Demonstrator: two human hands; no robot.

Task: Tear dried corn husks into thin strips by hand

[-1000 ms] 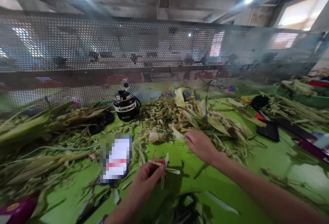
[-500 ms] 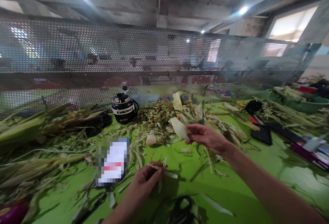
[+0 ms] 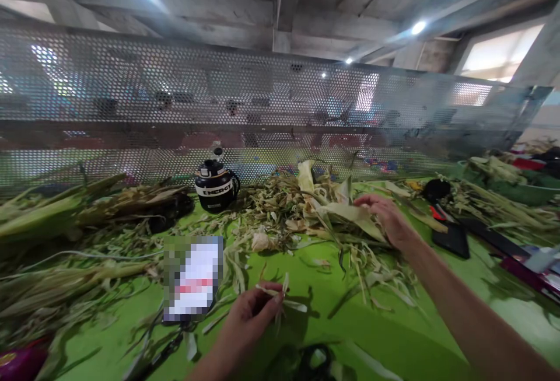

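My left hand (image 3: 256, 311) is closed in a pinch on thin, pale corn husk strips (image 3: 294, 306), low over the green table. Some strip ends cross and stick out past the fingertips. Farther right, my right hand (image 3: 387, 220) reaches to the pile of corn husks (image 3: 280, 200), its fingers stretched out. A broad pale husk leaf (image 3: 352, 213) lies just under and beside those fingers; part of it is hidden by the hand. A crumpled husk piece (image 3: 261, 242) rests at the near edge of the pile.
A black flask (image 3: 215, 188) stands before the perforated metal screen (image 3: 271, 95). Long husks (image 3: 65, 206) cover the left side. A blurred-out flat object (image 3: 195, 279) lies left of my left hand, black scissors (image 3: 317, 360) in front. At right are a black phone (image 3: 450, 240) and a green basin (image 3: 490, 179).
My right hand has moved right and slightly back over the pile; the short pale husk it held no longer shows in its fingers. My left hand keeps its pinch. The view has shifted slightly.
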